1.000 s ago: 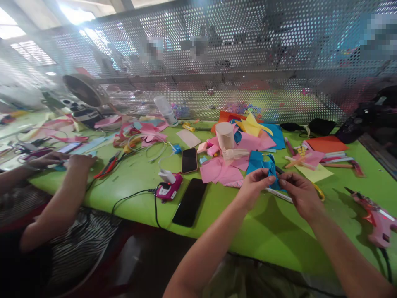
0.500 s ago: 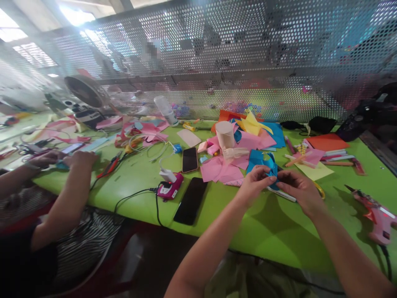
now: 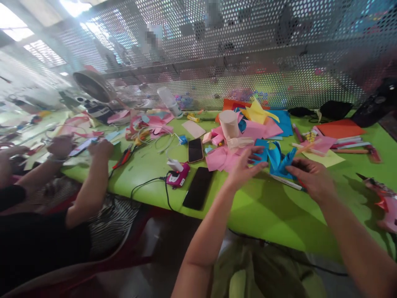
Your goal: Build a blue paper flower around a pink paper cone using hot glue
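Observation:
A folded blue paper piece (image 3: 281, 163) with curled, pleated parts is pinched at its right side by my right hand (image 3: 312, 176). My left hand (image 3: 245, 167) is apart from that piece, to its left, fingers spread over pink paper (image 3: 215, 159) and the edge of a flat blue sheet (image 3: 262, 151). Just below the folded paper lies a white marker (image 3: 287, 182). Behind my left hand a pale paper roll (image 3: 228, 123) stands upright among pink sheets.
Two phones (image 3: 197, 188) (image 3: 195, 150) and a magenta power adapter (image 3: 178, 176) with cables lie left of my arms. At right are pens, an orange sheet (image 3: 341, 129) and a pink glue gun (image 3: 387, 213). A co-worker's hands (image 3: 101, 150) are at far left, before a mesh partition (image 3: 201, 70).
My left hand has let go of the folded blue paper and moved left, its fingers opening. The blue paper shows more spread out in my right hand. The view has shifted a little.

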Motion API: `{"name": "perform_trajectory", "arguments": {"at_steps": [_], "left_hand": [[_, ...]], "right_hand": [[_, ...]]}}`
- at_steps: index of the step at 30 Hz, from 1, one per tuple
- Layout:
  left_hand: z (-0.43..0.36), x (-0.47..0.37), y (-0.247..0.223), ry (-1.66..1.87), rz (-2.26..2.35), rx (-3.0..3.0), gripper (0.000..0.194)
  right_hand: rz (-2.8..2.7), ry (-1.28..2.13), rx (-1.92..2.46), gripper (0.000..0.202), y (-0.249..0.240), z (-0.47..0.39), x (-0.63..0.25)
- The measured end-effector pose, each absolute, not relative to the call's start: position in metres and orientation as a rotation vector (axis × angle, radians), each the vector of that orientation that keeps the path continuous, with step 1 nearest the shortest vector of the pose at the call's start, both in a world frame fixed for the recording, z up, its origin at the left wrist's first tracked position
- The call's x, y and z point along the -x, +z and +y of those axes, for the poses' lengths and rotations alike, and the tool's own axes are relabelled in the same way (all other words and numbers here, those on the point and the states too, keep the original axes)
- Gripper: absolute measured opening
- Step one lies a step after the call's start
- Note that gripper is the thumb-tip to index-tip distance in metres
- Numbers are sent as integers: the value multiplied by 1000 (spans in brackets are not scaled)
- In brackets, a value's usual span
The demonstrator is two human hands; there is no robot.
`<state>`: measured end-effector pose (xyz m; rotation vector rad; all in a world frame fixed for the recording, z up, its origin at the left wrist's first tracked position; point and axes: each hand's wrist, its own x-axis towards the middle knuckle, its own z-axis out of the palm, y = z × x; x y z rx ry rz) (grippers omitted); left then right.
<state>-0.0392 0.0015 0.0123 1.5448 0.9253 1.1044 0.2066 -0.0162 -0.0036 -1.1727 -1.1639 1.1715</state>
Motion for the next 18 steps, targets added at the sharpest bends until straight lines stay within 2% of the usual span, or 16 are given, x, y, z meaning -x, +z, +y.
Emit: {"name": "perform_trajectory", "arguments": {"at_steps": [2, 7, 9, 12, 14, 18], "left_hand": [[1, 63, 13, 1091, 1091, -1820, 54], [-7, 84, -2, 521, 1495, -2232, 69], [-7, 80, -9, 409, 1544, -2261, 63], [-6, 75, -10, 505, 1534, -2240, 45], [-4, 73, -5, 682, 1389, -2155, 40], [-5, 65, 7, 863, 961, -1808, 48]], "right_hand": [[-1052, 1147, 1152, 46, -6, -15, -209], [-1033, 1216, 1083, 42, -6, -17, -207], [-1030, 1236, 1060, 40, -5, -18, -205], [-994, 1257, 1025, 40, -3, -20, -204], [-956, 1266, 997, 41, -3, -20, -204], [-889, 1257, 942, 43, -1, -21, -205]]}}
